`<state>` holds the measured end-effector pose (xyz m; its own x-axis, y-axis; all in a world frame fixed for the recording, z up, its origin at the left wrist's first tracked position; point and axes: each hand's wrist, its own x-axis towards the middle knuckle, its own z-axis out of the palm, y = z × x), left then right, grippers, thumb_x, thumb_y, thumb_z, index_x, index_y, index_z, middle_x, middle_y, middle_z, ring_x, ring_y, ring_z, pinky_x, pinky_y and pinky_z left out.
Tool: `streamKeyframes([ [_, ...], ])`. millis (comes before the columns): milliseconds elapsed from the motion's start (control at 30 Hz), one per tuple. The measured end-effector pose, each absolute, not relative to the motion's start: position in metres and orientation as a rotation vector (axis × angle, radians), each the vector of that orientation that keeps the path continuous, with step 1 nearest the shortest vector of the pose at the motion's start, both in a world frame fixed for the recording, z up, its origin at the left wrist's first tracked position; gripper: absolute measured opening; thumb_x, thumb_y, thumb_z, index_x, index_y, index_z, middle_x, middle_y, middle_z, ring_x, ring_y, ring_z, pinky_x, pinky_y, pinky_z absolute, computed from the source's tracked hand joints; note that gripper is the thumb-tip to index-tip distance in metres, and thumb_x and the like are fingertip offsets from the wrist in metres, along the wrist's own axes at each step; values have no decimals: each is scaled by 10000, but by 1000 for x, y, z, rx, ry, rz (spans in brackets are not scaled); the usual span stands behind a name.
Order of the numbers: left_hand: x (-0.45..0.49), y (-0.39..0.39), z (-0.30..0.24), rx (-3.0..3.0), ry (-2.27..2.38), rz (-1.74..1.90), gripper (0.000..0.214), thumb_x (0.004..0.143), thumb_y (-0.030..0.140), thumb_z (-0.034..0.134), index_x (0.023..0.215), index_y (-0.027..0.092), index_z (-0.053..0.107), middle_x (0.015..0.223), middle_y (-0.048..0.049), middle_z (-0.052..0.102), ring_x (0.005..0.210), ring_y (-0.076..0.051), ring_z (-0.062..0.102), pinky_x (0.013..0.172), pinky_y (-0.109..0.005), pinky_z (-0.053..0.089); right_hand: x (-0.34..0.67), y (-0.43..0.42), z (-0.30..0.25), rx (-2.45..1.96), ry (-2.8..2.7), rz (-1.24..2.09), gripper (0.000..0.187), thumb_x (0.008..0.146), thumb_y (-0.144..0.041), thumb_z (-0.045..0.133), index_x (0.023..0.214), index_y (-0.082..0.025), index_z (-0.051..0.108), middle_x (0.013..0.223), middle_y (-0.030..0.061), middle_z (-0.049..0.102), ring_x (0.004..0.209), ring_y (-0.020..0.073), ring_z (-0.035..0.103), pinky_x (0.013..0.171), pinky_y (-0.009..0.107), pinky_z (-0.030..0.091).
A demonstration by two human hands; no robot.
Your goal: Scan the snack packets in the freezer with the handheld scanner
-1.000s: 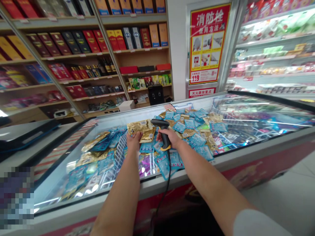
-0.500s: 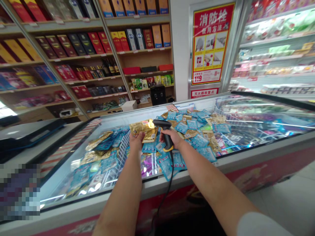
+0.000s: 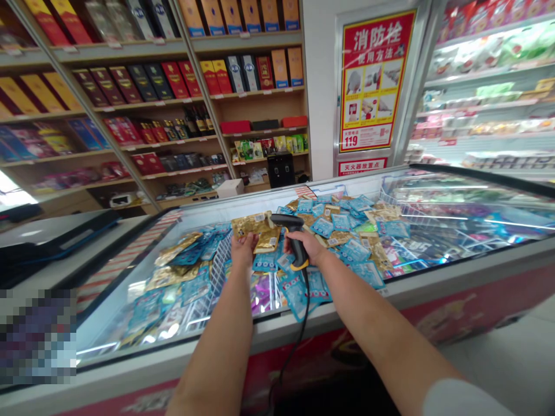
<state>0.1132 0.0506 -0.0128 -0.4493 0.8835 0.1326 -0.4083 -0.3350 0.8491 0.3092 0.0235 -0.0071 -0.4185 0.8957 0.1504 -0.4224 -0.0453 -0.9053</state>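
Observation:
My left hand (image 3: pixel 244 249) is closed on the lower edge of a gold packet (image 3: pixel 247 224), held above the pile with its printed face towards me. In my right hand (image 3: pixel 307 242) is a black and yellow barcode scanner (image 3: pixel 298 252), fingers wrapped round its handle. Its head points left at the gold packet, close to the packet's right end. From the handle's base a black cord (image 3: pixel 299 335) hangs down over the freezer edge. Just below the held packet lies another gold packet (image 3: pixel 267 240). Blue packets (image 3: pixel 318 286) and gold ones lie loosely heaped under and beyond the scanner.
The chest freezer (image 3: pixel 347 312) spans the view, with a wire basket (image 3: pixel 220 263) inside. More packets (image 3: pixel 182 254) are piled at its left. Shelves of boxes (image 3: pixel 156 81) stand behind, beside a red notice (image 3: pixel 377 81). A dark machine (image 3: pixel 60 231) is at the left.
The bright yellow-white light from the scanner on the gold packet has gone out. Both hands keep almost the same place; the whole view has shifted slightly.

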Motion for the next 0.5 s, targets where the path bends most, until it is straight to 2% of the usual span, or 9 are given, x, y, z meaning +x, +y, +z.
streamKeyframes([
  [200, 117, 42, -9, 623, 889, 1878, 289, 716, 91, 695, 911, 222, 527, 788, 35, 620, 703, -85, 651, 766, -262, 548, 309, 18, -4, -603, -1100, 1661, 223, 701, -365, 672, 759, -150, 658, 612, 21, 665, 515, 121, 590, 500, 221, 465],
  [367, 109, 38, 4, 361, 720, 2099, 213, 766, 33, 626, 863, 205, 547, 828, 26, 637, 857, -82, 657, 884, -242, 523, 310, 14, 0, -624, -1093, 1657, 210, 701, -354, 671, 755, -152, 650, 600, 20, 658, 513, 123, 592, 488, 216, 457],
  [500, 91, 35, 13, 152, 598, 2213, 144, 846, 29, 521, 857, 168, 553, 866, -5, 639, 897, -63, 652, 865, -172, 519, 310, 10, 3, -631, -1080, 1667, 205, 695, -342, 681, 770, -154, 647, 610, 26, 661, 528, 134, 602, 490, 224, 467],
])
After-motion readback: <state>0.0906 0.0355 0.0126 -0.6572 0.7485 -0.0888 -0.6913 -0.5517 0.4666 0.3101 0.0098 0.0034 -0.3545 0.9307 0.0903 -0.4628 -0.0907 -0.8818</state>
